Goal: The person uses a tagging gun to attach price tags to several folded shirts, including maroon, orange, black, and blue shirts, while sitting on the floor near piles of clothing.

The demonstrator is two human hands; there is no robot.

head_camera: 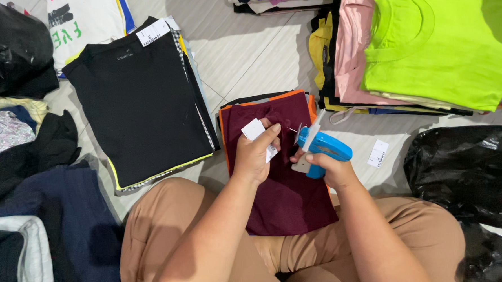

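My left hand (255, 153) pinches a small white paper tag (254, 129) over the collar end of a folded maroon shirt (285, 187). This shirt lies on top of a small stack on the floor in front of my knees, with an orange shirt's edge (310, 106) showing beneath. My right hand (333, 169) grips a blue tagging gun (321, 146). Its needle points left toward the tag and the maroon cloth, close to my left thumb.
A stack topped by a black shirt (140, 102) with a white tag lies to the left. Piles of neon green (441, 48) and pink (352, 44) shirts sit at upper right. Black plastic bags (469, 173) lie right; dark clothes (39, 205) heap at left. A loose tag (378, 153) rests on the tile.
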